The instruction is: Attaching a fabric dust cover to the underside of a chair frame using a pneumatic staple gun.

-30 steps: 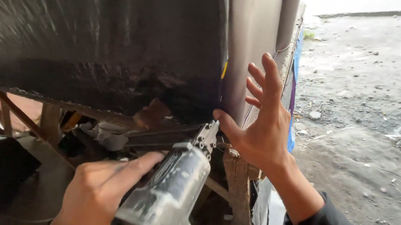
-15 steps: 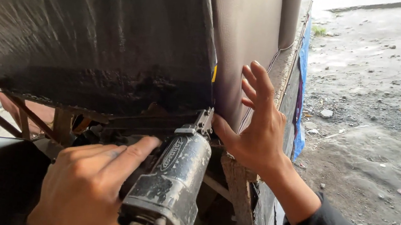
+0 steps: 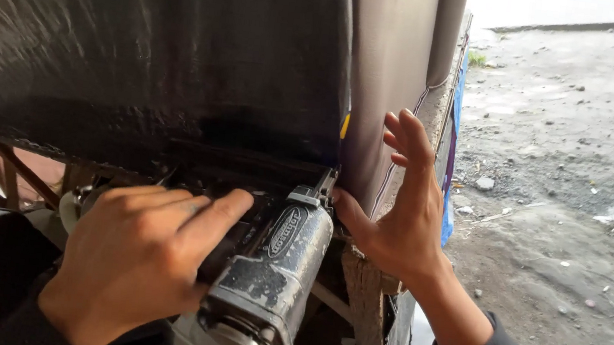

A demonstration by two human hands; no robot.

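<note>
**Staple gun pressed to a covered frame**

My left hand (image 3: 135, 261) was wrapped tight around a worn pneumatic staple gun (image 3: 269, 268), its nose tucked under the black fabric (image 3: 144, 46) at the wooden frame (image 3: 362, 294). My right hand (image 3: 399, 206) lay flat and open against the grey covering (image 3: 387, 74). I judged the metal tool heavy and rigid, best held by its body; an oval dark label sat on its side.
</note>
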